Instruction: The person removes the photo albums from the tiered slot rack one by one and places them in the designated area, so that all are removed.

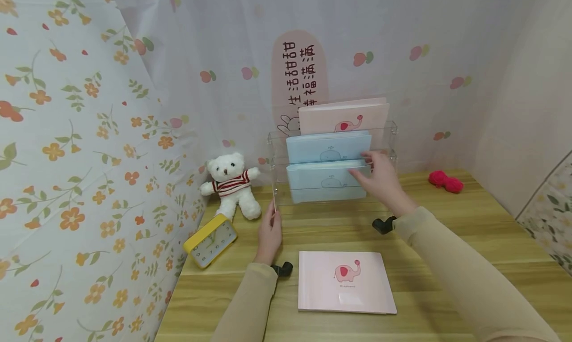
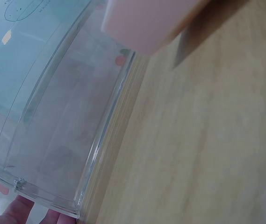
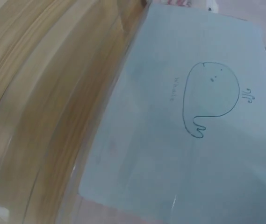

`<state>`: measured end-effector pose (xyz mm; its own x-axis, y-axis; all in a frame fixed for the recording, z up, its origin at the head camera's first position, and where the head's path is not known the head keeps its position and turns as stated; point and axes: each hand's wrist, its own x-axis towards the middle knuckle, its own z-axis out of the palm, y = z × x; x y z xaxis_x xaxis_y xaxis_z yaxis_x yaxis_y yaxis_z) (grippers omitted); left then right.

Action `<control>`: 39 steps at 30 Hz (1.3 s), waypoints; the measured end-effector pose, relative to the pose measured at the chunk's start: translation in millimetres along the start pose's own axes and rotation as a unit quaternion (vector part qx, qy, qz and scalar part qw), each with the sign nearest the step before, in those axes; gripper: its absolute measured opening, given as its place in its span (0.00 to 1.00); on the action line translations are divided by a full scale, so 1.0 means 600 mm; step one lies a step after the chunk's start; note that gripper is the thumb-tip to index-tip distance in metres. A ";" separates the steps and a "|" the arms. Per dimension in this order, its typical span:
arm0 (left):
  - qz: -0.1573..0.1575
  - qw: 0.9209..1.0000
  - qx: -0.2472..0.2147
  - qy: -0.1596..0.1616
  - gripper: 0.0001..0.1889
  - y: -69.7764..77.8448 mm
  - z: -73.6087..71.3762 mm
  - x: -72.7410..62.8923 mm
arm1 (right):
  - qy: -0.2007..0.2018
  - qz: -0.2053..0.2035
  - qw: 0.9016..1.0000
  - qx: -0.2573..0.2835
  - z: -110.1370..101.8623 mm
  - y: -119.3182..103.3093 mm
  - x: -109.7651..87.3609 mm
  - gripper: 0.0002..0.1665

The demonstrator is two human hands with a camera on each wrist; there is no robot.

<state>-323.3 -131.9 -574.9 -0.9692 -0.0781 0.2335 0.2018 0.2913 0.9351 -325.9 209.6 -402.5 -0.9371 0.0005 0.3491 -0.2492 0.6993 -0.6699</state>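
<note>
A clear display rack (image 1: 328, 203) with tiers stands on the table. Its front tier holds a light-blue whale booklet (image 1: 308, 183), also seen close in the right wrist view; a second blue whale booklet (image 1: 304, 148) is behind it, and a pink elephant booklet (image 1: 319, 118) at the back. My left hand (image 1: 269, 235) grips the rack's left side panel, thumb and fingers on either side in the left wrist view. At the front booklet's upper right corner is my right hand (image 1: 382, 178), thumb and fingers spread apart. Whether they touch it is unclear.
Another pink elephant booklet (image 1: 321, 287) lies flat in front of the rack. To the left are a white teddy bear (image 1: 234, 183) and a yellow clock (image 1: 210, 240). Pink yarn (image 1: 446, 181) lies at the right, and a patterned curtain (image 1: 80, 158) hangs along the left side.
</note>
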 end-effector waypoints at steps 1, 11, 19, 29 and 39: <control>-0.001 1.000 -0.002 0.000 0.27 0.000 -0.001 0.000 | 0.001 0.002 1.000 0.000 0.001 -0.005 0.002 0.40; -0.009 1.000 0.007 0.004 0.28 -0.001 0.000 0.001 | -0.015 -0.029 0.999 0.009 0.017 -0.012 0.021 0.30; 0.003 1.000 0.008 -0.001 0.27 -0.005 0.003 0.003 | -0.019 -0.032 0.999 0.006 0.026 0.004 0.021 0.23; -0.003 1.000 0.000 0.001 0.27 0.001 0.000 0.003 | -0.002 -0.002 0.999 0.041 0.037 0.010 0.021 0.21; -0.001 1.000 -0.006 -0.003 0.27 -0.002 -0.001 0.002 | 0.081 -0.016 0.994 0.073 0.061 0.003 0.008 0.12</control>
<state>-324.4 -132.9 -575.7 -0.9704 -0.0724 0.2306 0.2021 0.2798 0.9385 -339.9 184.7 -426.1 -0.8794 0.1044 0.4645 -0.3212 0.5900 -0.7408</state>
